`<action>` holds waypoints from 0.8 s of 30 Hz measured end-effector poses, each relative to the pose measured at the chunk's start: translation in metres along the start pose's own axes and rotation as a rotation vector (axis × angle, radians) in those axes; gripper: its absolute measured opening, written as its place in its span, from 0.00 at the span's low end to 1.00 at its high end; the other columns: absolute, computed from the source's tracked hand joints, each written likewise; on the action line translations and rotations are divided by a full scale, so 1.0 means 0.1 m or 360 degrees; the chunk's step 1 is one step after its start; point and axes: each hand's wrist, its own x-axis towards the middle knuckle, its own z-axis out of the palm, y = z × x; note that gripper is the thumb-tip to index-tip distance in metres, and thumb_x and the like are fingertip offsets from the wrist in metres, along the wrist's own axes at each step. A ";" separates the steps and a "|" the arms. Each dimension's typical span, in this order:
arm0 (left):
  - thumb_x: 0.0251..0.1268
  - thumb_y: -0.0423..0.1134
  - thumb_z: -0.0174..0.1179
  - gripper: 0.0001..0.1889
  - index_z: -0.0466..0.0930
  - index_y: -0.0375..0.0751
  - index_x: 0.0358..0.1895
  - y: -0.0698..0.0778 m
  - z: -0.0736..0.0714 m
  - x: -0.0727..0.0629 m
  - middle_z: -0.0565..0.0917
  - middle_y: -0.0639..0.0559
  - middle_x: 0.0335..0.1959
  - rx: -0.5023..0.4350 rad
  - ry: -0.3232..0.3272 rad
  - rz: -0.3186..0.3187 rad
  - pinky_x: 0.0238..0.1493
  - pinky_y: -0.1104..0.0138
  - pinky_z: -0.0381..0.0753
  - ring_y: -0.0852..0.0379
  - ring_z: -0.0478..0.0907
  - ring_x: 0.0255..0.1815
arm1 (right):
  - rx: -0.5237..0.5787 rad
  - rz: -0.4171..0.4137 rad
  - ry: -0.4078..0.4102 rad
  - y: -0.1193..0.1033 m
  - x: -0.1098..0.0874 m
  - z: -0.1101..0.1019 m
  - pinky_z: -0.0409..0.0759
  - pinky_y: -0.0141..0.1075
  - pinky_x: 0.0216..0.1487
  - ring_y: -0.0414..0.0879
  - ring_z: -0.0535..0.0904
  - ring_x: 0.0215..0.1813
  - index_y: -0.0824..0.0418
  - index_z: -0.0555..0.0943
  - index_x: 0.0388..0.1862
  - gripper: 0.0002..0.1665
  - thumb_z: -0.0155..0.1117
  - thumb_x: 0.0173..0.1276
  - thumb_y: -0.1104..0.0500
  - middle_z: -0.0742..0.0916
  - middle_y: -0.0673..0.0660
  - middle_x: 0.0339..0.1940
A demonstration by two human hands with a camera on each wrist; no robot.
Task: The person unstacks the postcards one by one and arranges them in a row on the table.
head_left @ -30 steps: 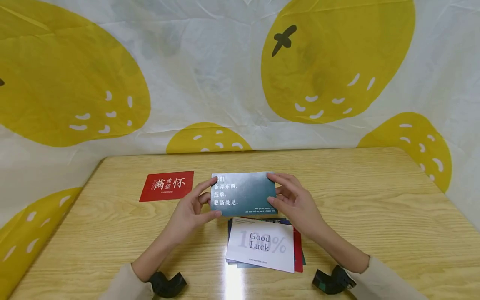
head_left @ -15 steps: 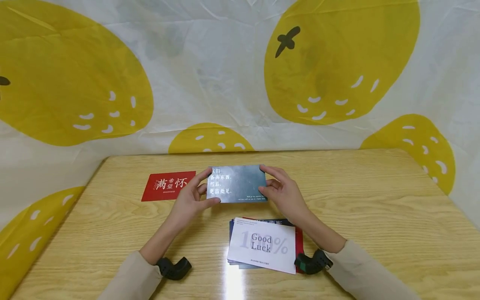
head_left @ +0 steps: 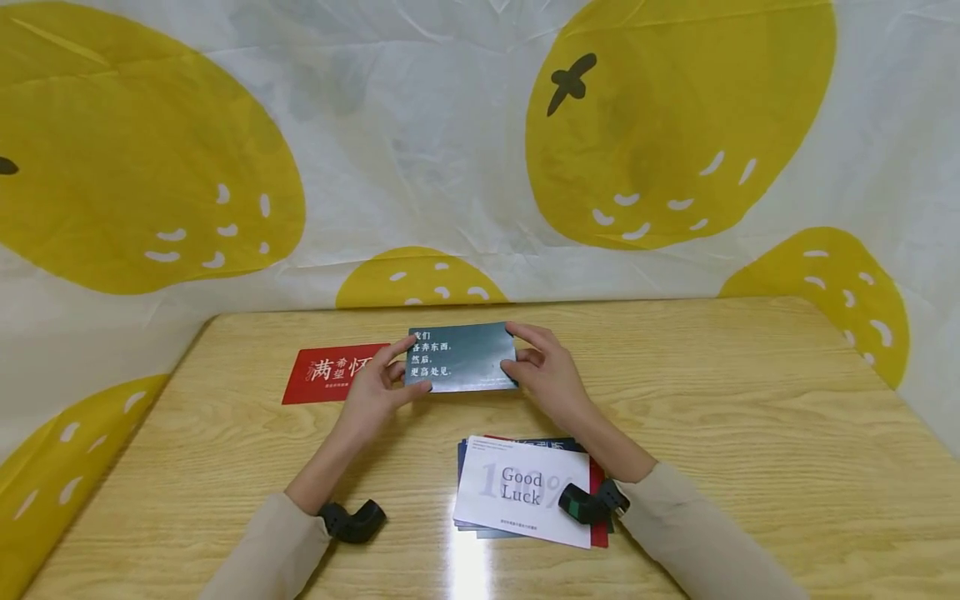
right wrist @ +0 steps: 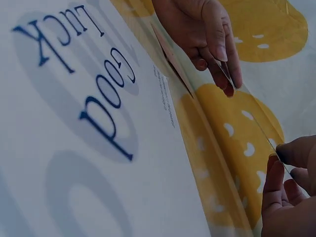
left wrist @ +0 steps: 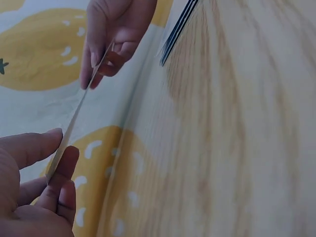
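Note:
A dark green card [head_left: 468, 358] with white lettering is held up between both hands, tilted toward the head camera. My left hand [head_left: 372, 390] pinches its left end, thumb at the lower edge and fingers at the upper corner and behind. The right end is pinched by my right hand [head_left: 550, 375]. In both wrist views the card shows almost edge-on, raised off the table. Partly behind the left hand, a red card [head_left: 330, 372] with white characters lies flat. Nearer the body sits a stack of cards, topped by a white "Good Luck" card [head_left: 510, 493].
The wooden table [head_left: 712, 400] reaches back to a white cloth [head_left: 420, 167] printed with yellow fruit. Each wrist wears a black strapped camera; the right one [head_left: 588, 504] overlaps the stack in the head view.
Both hands have carried the green card away from the body and a little left, from just behind the stack to beside the red card, whose right end is now covered.

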 end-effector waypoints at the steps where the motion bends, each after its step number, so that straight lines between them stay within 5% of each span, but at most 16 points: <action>1: 0.56 0.25 0.65 0.38 0.61 0.41 0.71 0.00 -0.01 0.01 0.75 0.39 0.59 0.0035 0.0017 -0.0001 0.48 0.71 0.78 0.47 0.77 0.54 | -0.0005 0.0008 0.0000 0.01 0.02 0.01 0.76 0.26 0.40 0.54 0.75 0.52 0.62 0.69 0.68 0.33 0.63 0.64 0.70 0.68 0.58 0.66; 10: 0.54 0.36 0.71 0.37 0.66 0.40 0.69 -0.03 -0.03 0.06 0.74 0.42 0.50 0.0562 0.0164 0.0037 0.39 0.65 0.72 0.47 0.71 0.44 | -0.0126 0.0062 0.0055 0.09 0.14 0.10 0.75 0.26 0.42 0.52 0.74 0.53 0.62 0.70 0.67 0.32 0.64 0.64 0.68 0.69 0.55 0.67; 16: 0.52 0.37 0.72 0.36 0.69 0.38 0.67 -0.08 -0.07 0.10 0.72 0.42 0.40 0.0766 0.0203 0.0096 0.35 0.62 0.67 0.47 0.67 0.39 | -0.0219 0.0047 0.0092 0.17 0.18 0.17 0.75 0.29 0.47 0.49 0.74 0.49 0.64 0.73 0.65 0.30 0.66 0.64 0.67 0.72 0.56 0.66; 24: 0.52 0.39 0.72 0.36 0.69 0.37 0.67 -0.12 -0.09 0.15 0.72 0.38 0.56 0.0904 0.0221 0.0072 0.43 0.58 0.66 0.45 0.63 0.49 | -0.0293 0.0028 0.0097 0.17 0.19 0.24 0.77 0.32 0.48 0.48 0.75 0.48 0.66 0.73 0.64 0.28 0.65 0.64 0.66 0.72 0.56 0.65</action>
